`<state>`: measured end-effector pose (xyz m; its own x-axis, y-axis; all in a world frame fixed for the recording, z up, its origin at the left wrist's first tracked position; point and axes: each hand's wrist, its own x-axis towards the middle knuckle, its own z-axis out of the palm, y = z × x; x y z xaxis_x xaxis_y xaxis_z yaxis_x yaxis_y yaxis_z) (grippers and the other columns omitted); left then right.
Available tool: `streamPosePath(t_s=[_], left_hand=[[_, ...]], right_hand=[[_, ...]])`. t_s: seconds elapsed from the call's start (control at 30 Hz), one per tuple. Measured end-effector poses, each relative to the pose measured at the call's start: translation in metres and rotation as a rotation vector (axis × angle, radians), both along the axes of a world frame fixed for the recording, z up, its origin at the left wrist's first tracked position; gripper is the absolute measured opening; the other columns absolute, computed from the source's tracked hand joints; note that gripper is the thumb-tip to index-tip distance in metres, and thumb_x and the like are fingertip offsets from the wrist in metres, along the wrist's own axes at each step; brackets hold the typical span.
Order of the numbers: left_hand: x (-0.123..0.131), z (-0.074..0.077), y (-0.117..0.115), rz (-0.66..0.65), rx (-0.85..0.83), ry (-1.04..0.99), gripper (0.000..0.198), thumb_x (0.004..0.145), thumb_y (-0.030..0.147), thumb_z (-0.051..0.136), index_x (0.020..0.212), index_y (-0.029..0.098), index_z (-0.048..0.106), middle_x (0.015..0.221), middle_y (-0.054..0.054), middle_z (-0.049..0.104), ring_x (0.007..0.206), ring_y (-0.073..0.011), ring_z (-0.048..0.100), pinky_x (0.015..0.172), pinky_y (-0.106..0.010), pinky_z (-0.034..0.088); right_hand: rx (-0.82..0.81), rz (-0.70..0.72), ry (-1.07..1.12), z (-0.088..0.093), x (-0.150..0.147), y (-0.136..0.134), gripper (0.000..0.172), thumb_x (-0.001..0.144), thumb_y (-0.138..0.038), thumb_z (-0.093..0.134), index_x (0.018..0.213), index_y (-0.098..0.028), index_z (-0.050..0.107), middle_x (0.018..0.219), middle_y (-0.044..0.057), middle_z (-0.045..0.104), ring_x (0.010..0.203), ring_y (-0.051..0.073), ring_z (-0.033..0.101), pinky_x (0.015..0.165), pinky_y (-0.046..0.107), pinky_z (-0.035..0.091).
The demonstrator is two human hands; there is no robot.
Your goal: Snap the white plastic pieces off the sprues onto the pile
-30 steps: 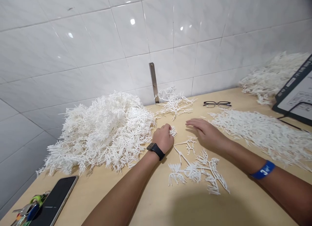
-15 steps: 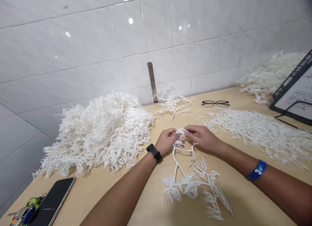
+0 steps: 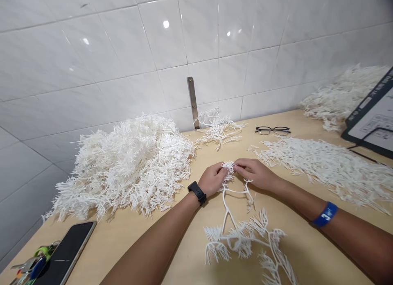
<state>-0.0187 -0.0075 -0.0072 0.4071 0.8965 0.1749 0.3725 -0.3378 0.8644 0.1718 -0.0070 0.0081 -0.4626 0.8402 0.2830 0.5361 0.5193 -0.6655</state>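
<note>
A white plastic branch frame [image 3: 242,231] with several feathery sprigs lies on the wooden table [image 3: 190,252], its stem running up to my hands. My left hand [image 3: 213,180], with a black watch on the wrist, pinches the sprig at the top of that frame [image 3: 229,167]. My right hand [image 3: 256,173], with a blue wristband on its forearm, closes its fingers on the same sprig from the right. Both hands meet at the table's middle.
A big heap of white sprigs [image 3: 129,164] fills the left. A flatter spread [image 3: 325,166] lies right, a small pile [image 3: 217,129] by the wall, another heap [image 3: 340,94] far right. Glasses [image 3: 272,130], a phone [image 3: 69,252], keys [image 3: 29,266] and a dark board [image 3: 373,115] are about.
My hands came together on the top sprig of the branch frame; a second ago the right hand lay flat on the table. The frame has shifted slightly toward me.
</note>
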Motion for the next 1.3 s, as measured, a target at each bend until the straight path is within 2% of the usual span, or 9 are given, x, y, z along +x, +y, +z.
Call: streamPosePath(t_s=[0.13, 0.23, 0.37, 0.47, 0.6, 0.73, 0.87, 1.07, 1.3], left_hand=[[0.0, 0.004, -0.004, 0.065, 0.124, 0.22, 0.034, 0.093, 0.033, 0.033, 0.079, 0.018, 0.061, 0.07, -0.001, 0.062, 0.065, -0.0138, 0.053, 0.06, -0.024, 0.037], [0.001, 0.008, -0.008, 0.14, 0.212, 0.431, 0.036, 0.093, 0.033, 0.033, 0.075, 0.02, 0.061, 0.069, -0.002, 0.064, 0.064, -0.0166, 0.055, 0.059, -0.027, 0.034], [0.002, 0.013, -0.012, 0.156, 0.284, 0.634, 0.029, 0.091, 0.033, 0.039, 0.079, 0.021, 0.063, 0.076, -0.005, 0.069, 0.07, -0.0211, 0.061, 0.061, -0.03, 0.035], [0.004, 0.016, -0.014, 0.117, 0.33, 0.74, 0.023, 0.089, 0.031, 0.042, 0.083, 0.021, 0.063, 0.082, -0.007, 0.071, 0.074, -0.0223, 0.063, 0.064, -0.031, 0.037], [0.003, 0.014, -0.012, 0.11, 0.381, 0.799, 0.033, 0.095, 0.036, 0.034, 0.086, 0.02, 0.061, 0.083, -0.008, 0.07, 0.074, -0.0215, 0.062, 0.067, -0.032, 0.039], [0.001, 0.008, -0.007, 0.049, 0.449, 0.726, 0.034, 0.097, 0.036, 0.032, 0.084, 0.02, 0.058, 0.083, -0.006, 0.067, 0.076, -0.0199, 0.059, 0.069, -0.031, 0.039], [-0.002, 0.001, 0.0, -0.014, 0.485, 0.438, 0.027, 0.096, 0.028, 0.036, 0.078, 0.019, 0.054, 0.09, -0.005, 0.062, 0.086, -0.0179, 0.053, 0.077, -0.029, 0.04], [-0.005, -0.001, 0.004, -0.119, 0.236, 0.09, 0.031, 0.093, 0.027, 0.04, 0.064, 0.017, 0.039, 0.064, 0.002, 0.045, 0.064, -0.0117, 0.041, 0.065, -0.024, 0.035], [-0.006, 0.001, 0.004, -0.169, 0.051, -0.101, 0.034, 0.091, 0.037, 0.043, 0.064, 0.016, 0.044, 0.062, 0.003, 0.043, 0.063, -0.0104, 0.039, 0.064, -0.024, 0.033]], right_hand=[[0.124, -0.126, 0.111, 0.001, 0.0, -0.003, 0.026, 0.09, -0.04, 0.05, 0.104, -0.02, 0.06, 0.099, 0.007, 0.065, 0.089, 0.022, 0.059, 0.078, 0.032, 0.044], [0.262, -0.216, 0.078, 0.004, -0.002, -0.01, 0.023, 0.088, -0.044, 0.054, 0.091, -0.021, 0.057, 0.087, 0.006, 0.063, 0.081, 0.021, 0.057, 0.074, 0.032, 0.042], [0.121, -0.135, -0.088, 0.005, -0.01, -0.017, 0.034, 0.086, -0.049, 0.054, 0.067, -0.021, 0.05, 0.058, -0.001, 0.051, 0.055, 0.015, 0.045, 0.054, 0.027, 0.032], [0.008, -0.109, -0.132, 0.001, -0.015, -0.016, 0.038, 0.086, -0.05, 0.054, 0.063, -0.021, 0.048, 0.054, -0.003, 0.048, 0.053, 0.013, 0.043, 0.052, 0.026, 0.028], [-0.034, -0.089, -0.118, -0.006, -0.013, -0.009, 0.039, 0.091, -0.043, 0.044, 0.06, -0.02, 0.043, 0.054, -0.003, 0.044, 0.054, 0.012, 0.04, 0.054, 0.027, 0.026], [-0.154, 0.006, 0.008, -0.01, -0.007, -0.003, 0.039, 0.092, -0.042, 0.043, 0.06, -0.019, 0.04, 0.056, -0.003, 0.04, 0.056, 0.012, 0.036, 0.055, 0.026, 0.027], [-0.299, 0.149, 0.194, -0.01, -0.005, 0.0, 0.04, 0.092, -0.046, 0.045, 0.063, -0.018, 0.043, 0.06, -0.003, 0.041, 0.058, 0.012, 0.036, 0.057, 0.027, 0.03], [-0.487, 0.27, 0.441, -0.016, -0.005, 0.001, 0.039, 0.092, -0.048, 0.05, 0.069, -0.016, 0.052, 0.064, 0.0, 0.05, 0.061, 0.013, 0.045, 0.061, 0.028, 0.036], [-0.541, 0.297, 0.551, -0.022, -0.004, 0.003, 0.036, 0.09, -0.046, 0.055, 0.071, -0.015, 0.058, 0.066, 0.001, 0.053, 0.062, 0.013, 0.05, 0.062, 0.029, 0.041]])
